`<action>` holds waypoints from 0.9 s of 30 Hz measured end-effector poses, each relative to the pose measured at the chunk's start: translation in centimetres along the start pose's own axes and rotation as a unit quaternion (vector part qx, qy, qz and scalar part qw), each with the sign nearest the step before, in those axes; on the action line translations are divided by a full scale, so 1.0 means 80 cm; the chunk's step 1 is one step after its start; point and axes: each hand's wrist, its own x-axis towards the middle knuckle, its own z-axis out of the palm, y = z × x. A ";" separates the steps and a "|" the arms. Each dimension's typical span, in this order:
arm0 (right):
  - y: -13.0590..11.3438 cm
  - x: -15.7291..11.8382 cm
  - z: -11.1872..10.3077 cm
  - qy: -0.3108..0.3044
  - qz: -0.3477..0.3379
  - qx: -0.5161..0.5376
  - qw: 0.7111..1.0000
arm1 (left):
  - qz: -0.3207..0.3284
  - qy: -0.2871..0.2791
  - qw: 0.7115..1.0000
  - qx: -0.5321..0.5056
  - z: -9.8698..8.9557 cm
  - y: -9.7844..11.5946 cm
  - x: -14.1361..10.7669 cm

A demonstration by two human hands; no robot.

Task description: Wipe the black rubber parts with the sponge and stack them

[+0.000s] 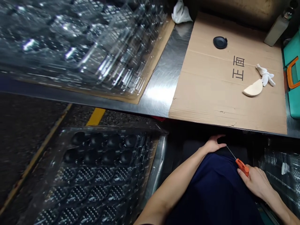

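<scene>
My right hand [255,179] is closed round the orange handle of a thin-bladed tool [242,167], low at the right over my dark blue clothing. The tool's narrow metal shaft points up and left, its far end by the fingertips of my left hand [214,144]. That left hand has its thumb and a finger spread apart in front of the table edge. Whether anything dark lies between them cannot be made out. Above both hands, a cardboard sheet [206,90] covers part of the metal table.
On the cardboard are a black round part [220,42], a cream half-round pad [253,88] and a white cloth piece [265,76]. Clear plastic trays [89,43] fill the upper left; a tray of black parts [93,162] sits lower left. A bottle [277,29] and teal box [294,100] stand right.
</scene>
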 end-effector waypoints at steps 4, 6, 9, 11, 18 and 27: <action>-0.004 0.003 -0.004 0.004 0.012 -0.010 1.000 | 0.005 0.001 1.000 0.006 0.003 0.000 0.003; -0.006 0.002 -0.002 0.004 0.005 -0.006 1.000 | -0.023 0.009 1.000 -0.008 0.003 0.000 0.004; -0.010 -0.001 0.002 -0.002 -0.004 -0.008 1.000 | -0.080 0.022 0.994 -0.074 0.003 0.000 0.005; -0.013 -0.003 0.005 -0.012 -0.006 -0.020 1.000 | -0.108 0.030 0.985 -0.131 0.004 0.000 0.006; -0.012 0.002 0.003 -0.007 0.014 -0.040 0.999 | -0.127 0.056 0.966 -0.217 0.005 -0.002 0.005; -0.030 0.010 0.000 -0.005 -0.004 -0.050 0.999 | -0.154 0.107 0.900 -0.393 0.006 -0.017 0.018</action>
